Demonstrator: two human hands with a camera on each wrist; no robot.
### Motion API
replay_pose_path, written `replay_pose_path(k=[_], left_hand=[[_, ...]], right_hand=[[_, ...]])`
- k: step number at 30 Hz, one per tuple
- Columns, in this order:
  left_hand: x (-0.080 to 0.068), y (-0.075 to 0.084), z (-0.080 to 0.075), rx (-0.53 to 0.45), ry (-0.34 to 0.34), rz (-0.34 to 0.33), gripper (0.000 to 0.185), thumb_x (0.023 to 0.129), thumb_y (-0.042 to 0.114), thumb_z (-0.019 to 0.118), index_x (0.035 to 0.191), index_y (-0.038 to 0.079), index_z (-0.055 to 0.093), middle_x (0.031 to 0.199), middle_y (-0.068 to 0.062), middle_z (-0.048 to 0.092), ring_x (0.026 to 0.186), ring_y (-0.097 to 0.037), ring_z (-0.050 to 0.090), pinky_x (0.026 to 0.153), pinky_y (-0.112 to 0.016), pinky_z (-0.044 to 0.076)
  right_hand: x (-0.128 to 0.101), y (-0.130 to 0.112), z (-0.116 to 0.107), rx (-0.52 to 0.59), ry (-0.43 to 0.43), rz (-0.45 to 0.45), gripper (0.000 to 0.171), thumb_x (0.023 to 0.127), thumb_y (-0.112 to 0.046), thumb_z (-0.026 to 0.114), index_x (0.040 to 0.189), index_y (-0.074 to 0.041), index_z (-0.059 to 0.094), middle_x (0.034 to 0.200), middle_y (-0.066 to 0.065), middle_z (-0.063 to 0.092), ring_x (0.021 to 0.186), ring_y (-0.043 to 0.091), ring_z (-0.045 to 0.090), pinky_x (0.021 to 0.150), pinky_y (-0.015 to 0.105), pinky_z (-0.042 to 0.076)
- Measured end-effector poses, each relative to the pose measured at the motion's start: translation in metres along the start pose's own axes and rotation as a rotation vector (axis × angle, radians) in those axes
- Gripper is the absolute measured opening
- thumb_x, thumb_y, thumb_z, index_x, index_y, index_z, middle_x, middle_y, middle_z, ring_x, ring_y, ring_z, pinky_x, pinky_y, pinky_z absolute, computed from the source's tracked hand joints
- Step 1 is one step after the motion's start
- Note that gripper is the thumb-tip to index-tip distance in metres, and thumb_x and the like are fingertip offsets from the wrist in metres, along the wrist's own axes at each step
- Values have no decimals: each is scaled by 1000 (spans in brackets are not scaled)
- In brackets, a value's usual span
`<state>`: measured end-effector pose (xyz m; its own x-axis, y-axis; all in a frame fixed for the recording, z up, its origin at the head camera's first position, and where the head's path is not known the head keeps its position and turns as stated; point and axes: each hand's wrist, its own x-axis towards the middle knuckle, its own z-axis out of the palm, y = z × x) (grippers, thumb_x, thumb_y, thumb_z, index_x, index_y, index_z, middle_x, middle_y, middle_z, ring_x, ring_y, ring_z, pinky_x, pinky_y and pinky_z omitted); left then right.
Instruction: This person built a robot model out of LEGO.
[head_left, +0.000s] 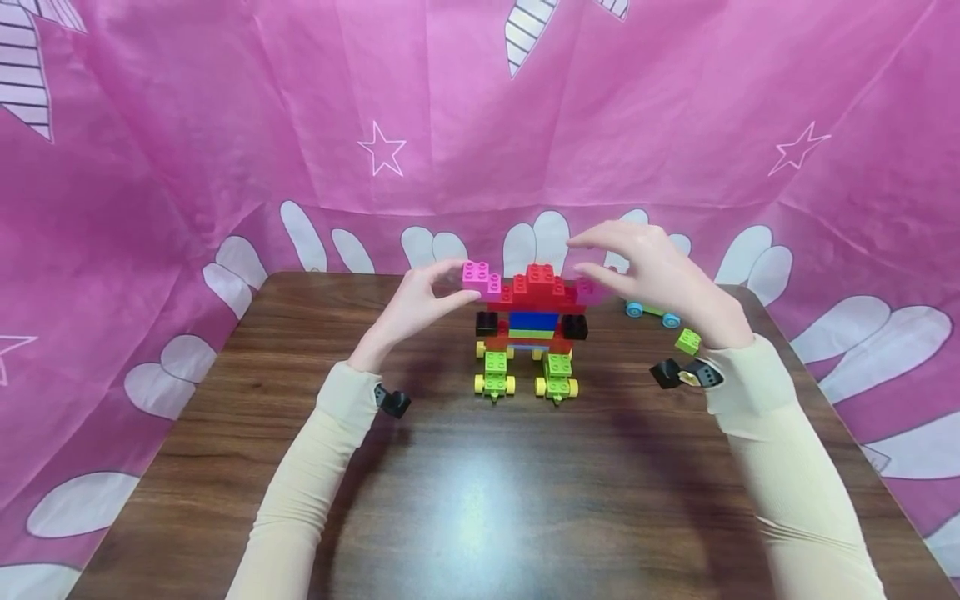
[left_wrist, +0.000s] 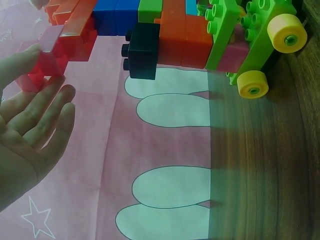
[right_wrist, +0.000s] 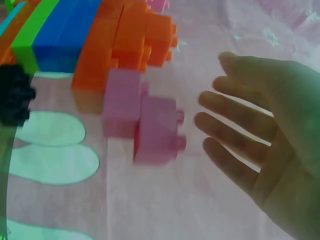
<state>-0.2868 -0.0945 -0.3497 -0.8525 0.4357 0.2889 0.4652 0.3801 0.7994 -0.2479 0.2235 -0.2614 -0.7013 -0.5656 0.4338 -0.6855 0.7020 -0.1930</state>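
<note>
Looking for words: no brand, label or writing is showing that can be read — only white stars and stripes on the pink cloth (head_left: 187, 125).
Table: the brown wooden table (head_left: 465, 500) is sitting inside the pink cloth walls; the cloth is hugging its back and side edges.
Open room: the near part of the table is lying bare between the two sleeves; the block toy is standing toward the back edge.
Block toy: the block toy (head_left: 531, 329) is standing upright on two green wheeled feet with yellow wheels; it is showing a red top, a blue and green middle, black blocks at both sides and a pink block (head_left: 480, 277) sticking out on each side like arms.
Left hand: the left hand (head_left: 420, 304) is reaching to the pink block on its side — fingertips are touching it; fingers are looking nearly straight, and it is not wrapping around anything.
Right hand: the right hand (head_left: 648, 271) is hovering just beside the other pink block (right_wrist: 145, 122); fingers are spread and loose, holding nothing, with a gap showing in the right wrist view.
Other bits: a blue wheeled piece (head_left: 651, 312) and a small green block (head_left: 687, 341) are lying on the table past the right hand.
</note>
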Motion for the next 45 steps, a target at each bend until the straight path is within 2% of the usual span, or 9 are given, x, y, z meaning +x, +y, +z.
replay_pose_path(k=[5,10,21,25,27,30,34,41,45], left_hand=[[0,-2,1,8,4,-6,52,87,29,77,133,13,61,120,-4,71,110,-19,66,100,-42,53],[1,-1,1,21,3,-6,52,87,31,76,134,14,61,122,-3,70,113,-18,65,102,-39,52],[-1,0,0,33,7,-7,52,87,31,77,133,13,61,122,-4,70,111,-19,66,101,-40,52],[-1,0,1,32,3,-9,52,87,30,76,134,12,61,122,-6,70,111,-20,66,102,-43,52],[-1,1,0,35,3,-8,51,87,30,76,133,12,61,122,-5,71,111,-20,66,102,-42,52],[-1,2,0,41,4,-5,51,87,30,76,133,13,61,121,-4,71,112,-18,66,102,-40,52],[-1,3,0,30,0,-9,50,87,30,76,132,13,61,120,-4,71,111,-19,66,102,-42,52],[-1,5,1,10,-1,2,49,87,26,77,131,12,62,116,-7,72,107,-21,68,100,-47,53],[-1,5,0,13,5,9,48,87,26,77,130,12,62,115,-6,72,106,-21,68,100,-47,53]], right_hand=[[-22,16,-9,7,136,2,44,82,-7,78,124,-12,69,115,7,72,90,5,57,72,11,44],[-43,38,-18,17,256,94,42,81,-1,77,122,-10,70,119,11,71,108,-17,51,88,2,36],[-92,88,4,92,201,343,40,91,-14,71,130,-6,64,126,18,66,96,-29,45,85,-6,34],[-113,108,16,97,175,409,44,92,-19,70,134,-6,61,132,20,63,112,-10,55,95,-1,32],[-123,118,22,91,163,442,47,93,-21,69,136,-5,58,134,22,60,125,12,55,108,15,36],[-139,130,29,100,126,520,51,94,-26,67,139,-5,54,136,24,57,127,38,49,108,40,37],[-160,146,40,110,61,611,58,93,-31,69,141,-5,52,138,24,56,118,39,52,97,44,38],[-188,167,58,153,-43,719,68,92,-36,69,144,1,44,144,30,47,128,48,45,101,64,36],[-197,174,65,173,-97,757,71,93,-39,67,145,3,42,145,33,45,128,50,45,100,66,37]])
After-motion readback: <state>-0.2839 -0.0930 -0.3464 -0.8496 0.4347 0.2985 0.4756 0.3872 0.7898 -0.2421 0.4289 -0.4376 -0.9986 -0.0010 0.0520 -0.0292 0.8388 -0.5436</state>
